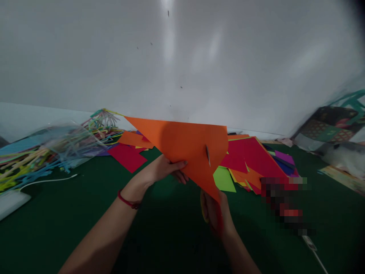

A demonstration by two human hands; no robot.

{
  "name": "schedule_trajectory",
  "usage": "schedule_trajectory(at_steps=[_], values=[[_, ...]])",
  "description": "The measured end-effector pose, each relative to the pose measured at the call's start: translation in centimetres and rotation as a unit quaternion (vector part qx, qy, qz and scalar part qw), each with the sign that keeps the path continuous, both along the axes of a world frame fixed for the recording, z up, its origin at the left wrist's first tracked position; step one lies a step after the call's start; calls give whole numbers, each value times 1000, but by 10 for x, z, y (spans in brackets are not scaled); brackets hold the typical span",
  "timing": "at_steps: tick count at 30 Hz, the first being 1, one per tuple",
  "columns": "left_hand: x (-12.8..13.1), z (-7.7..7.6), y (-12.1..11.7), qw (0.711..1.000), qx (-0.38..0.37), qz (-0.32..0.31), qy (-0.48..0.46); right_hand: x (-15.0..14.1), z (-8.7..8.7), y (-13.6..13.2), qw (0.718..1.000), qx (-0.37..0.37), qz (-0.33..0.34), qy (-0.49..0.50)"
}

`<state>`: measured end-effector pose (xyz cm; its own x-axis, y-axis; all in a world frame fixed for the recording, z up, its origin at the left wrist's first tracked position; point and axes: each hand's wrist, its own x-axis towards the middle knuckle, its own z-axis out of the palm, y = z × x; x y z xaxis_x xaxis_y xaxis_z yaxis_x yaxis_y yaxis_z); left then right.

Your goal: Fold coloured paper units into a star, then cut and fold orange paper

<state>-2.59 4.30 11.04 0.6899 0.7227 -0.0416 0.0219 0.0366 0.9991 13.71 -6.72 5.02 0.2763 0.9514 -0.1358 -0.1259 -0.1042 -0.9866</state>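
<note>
My left hand (173,170) pinches the lower left edge of a large orange paper sheet (182,140), thumb on the near face and fingers behind. The sheet is held up above the table. My right hand (218,211) grips scissors with red and yellow handles (219,220) below the paper. One scissor blade (208,155) shows in front of the orange sheet near its right side; the rest of the blades is hidden by the paper. A strip of the sheet hangs down over my right fingers.
Coloured paper pieces, including a red sheet (242,152) and a lime green piece (225,179), lie behind. Pipe cleaners (37,160) and a clear plastic bag (71,140) are at left. A white device (13,203) with a cable sits front left. Bags (327,129) stand at right.
</note>
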Motion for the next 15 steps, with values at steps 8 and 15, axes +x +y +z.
schedule_trajectory(at_steps=[8,15], values=[[-1,1,-1,1000,0,-3,-9,3,4,1,997,-24,40,53],[-1,2,0,1000,-5,4,0,2,-3,2,998,5,36,50]])
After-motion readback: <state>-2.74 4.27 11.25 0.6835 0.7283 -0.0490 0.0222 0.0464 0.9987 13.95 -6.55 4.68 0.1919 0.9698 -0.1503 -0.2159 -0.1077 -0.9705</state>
